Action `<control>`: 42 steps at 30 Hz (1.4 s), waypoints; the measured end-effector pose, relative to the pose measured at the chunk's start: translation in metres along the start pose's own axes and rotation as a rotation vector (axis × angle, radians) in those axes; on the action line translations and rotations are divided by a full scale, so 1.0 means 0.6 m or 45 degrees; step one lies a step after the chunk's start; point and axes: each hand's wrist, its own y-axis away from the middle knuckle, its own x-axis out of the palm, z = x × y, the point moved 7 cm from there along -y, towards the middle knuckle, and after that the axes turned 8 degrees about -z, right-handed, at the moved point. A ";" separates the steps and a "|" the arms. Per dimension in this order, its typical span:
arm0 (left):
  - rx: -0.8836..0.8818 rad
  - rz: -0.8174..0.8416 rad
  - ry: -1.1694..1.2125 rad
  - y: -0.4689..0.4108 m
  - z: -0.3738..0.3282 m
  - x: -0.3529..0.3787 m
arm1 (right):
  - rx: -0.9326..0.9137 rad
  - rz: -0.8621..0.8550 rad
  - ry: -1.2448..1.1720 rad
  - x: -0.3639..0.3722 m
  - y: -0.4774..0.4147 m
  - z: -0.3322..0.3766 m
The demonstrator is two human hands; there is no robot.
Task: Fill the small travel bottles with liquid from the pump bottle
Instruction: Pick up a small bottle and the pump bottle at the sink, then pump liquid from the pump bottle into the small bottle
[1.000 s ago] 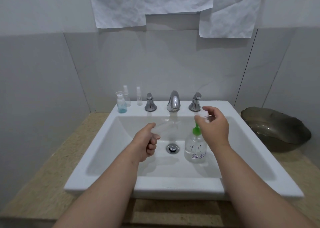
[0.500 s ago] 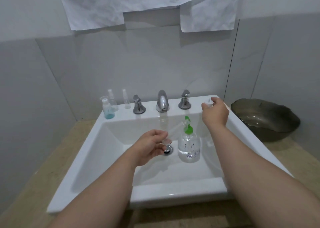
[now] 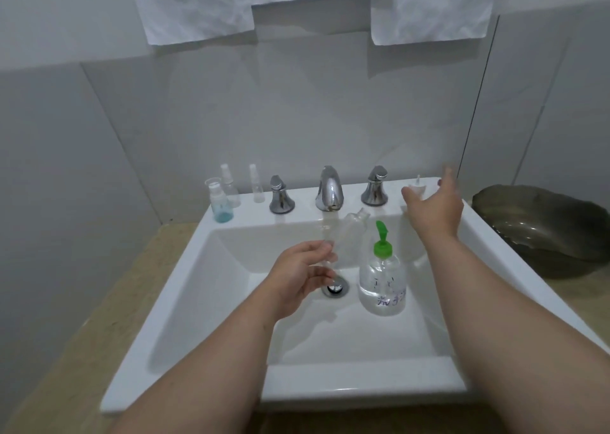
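A clear, empty travel bottle [image 3: 346, 235] is gripped at its base by the left hand [image 3: 298, 276], with the fingers and thumb curled round it. The bottle is held tilted above the basin, its uncapped neck pointed up and to the right. Just to its right, the pump bottle [image 3: 383, 281] is stood upright on the floor of the sink [image 3: 363, 384], beside the drain [image 3: 335, 289]. It is topped with a green pump head, partly filled with clear liquid and marked with handwriting.

The right hand [image 3: 434, 210] is stretched over the back right corner of the sink ledge, its fingers spread and nothing grasped; it is blurred. A small white spray cap [image 3: 416, 187] is seen on the ledge at its fingertips, but contact cannot be judged.

Along the back ledge a chrome faucet [image 3: 328, 189] is flanked by two handles. Three small bottles are lined up at the left end, the nearest, a blue-tinted bottle [image 3: 221, 204], holding blue liquid. A dark bowl [image 3: 541, 225] is set on the beige counter [image 3: 66, 334] to the right.
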 end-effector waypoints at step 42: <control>0.244 -0.171 -0.314 -0.010 -0.011 -0.030 | 0.495 0.581 -0.163 -0.002 0.169 -0.009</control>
